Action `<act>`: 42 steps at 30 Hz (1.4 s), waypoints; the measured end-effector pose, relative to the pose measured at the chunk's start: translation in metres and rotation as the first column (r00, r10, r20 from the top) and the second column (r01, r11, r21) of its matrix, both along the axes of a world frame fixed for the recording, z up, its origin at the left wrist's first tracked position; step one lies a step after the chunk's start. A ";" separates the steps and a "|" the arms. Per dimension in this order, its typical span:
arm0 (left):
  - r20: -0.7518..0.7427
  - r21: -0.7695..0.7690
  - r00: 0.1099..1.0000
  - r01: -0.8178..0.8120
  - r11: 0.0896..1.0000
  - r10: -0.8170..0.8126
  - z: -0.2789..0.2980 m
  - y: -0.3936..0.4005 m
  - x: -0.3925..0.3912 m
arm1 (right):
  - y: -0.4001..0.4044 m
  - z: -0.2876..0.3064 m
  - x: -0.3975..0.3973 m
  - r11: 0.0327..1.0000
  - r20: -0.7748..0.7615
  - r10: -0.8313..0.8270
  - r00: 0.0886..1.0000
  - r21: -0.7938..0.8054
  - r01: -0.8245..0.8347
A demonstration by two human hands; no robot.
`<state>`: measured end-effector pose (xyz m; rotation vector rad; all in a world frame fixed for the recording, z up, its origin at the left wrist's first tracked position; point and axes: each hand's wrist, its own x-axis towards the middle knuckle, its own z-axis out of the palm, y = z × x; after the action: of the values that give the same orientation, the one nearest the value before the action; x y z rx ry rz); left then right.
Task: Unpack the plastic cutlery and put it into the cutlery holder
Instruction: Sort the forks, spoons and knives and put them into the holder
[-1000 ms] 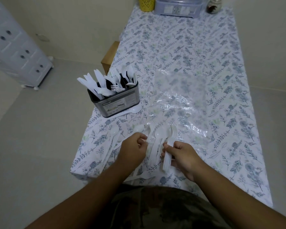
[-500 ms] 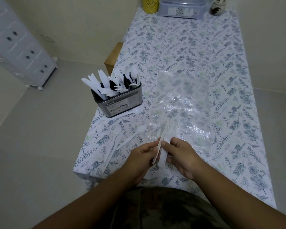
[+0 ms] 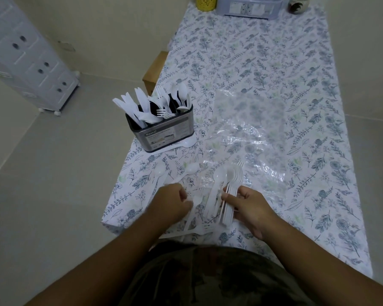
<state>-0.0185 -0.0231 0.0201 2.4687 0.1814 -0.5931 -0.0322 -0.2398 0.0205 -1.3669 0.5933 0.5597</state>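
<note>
Head view: right grip (image 3: pixel 245 206) grasps a stack of white forks (image 3: pixel 231 195), tines pointing away. Left grip (image 3: pixel 175 203) is curled beside it over loose spoons (image 3: pixel 187 172) on the counter (image 3: pixel 274 74); contents indiscernible. Cutlery holder (image 3: pixel 161 132) stands beyond the left grip, clear wrapper (image 3: pixel 248 133) beyond the right.
</note>
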 end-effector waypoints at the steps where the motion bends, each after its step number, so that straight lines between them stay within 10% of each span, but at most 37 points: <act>1: -0.018 0.012 1.000 0.013 1.000 -0.013 -0.003 -0.002 -0.005 | 0.000 -0.001 0.000 1.000 0.000 -0.004 1.000 0.000 0.004; 16: 0.130 -0.376 0.968 -0.152 0.914 0.214 0.010 -0.046 -0.001 | 0.010 0.004 0.002 0.990 0.056 0.134 0.989 -0.044 -0.132; 25: -0.166 -0.656 0.952 -0.301 0.692 0.256 0.011 -0.047 -0.008 | 0.003 -0.001 -0.001 0.974 0.077 0.199 0.977 -0.129 -0.188; 31: 0.060 -0.343 0.997 0.073 0.937 -0.056 0.004 -0.020 -0.010 | -0.001 -0.005 -0.002 0.978 0.043 0.144 0.989 -0.158 -0.135; 36: -0.145 -0.054 0.869 0.470 0.881 -0.473 -0.006 -0.005 -0.032 | -0.006 -0.009 -0.002 0.993 0.006 0.032 0.999 -0.110 -0.031; 42: -0.091 -0.171 0.962 0.241 0.955 -0.259 -0.015 0.003 -0.032 | -0.006 -0.011 -0.005 0.994 -0.001 0.045 0.999 -0.095 -0.045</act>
<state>-0.0506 -0.0199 0.0052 2.3208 -0.1340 -0.8223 -0.0375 -0.2462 0.0094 -1.4735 0.5959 0.5726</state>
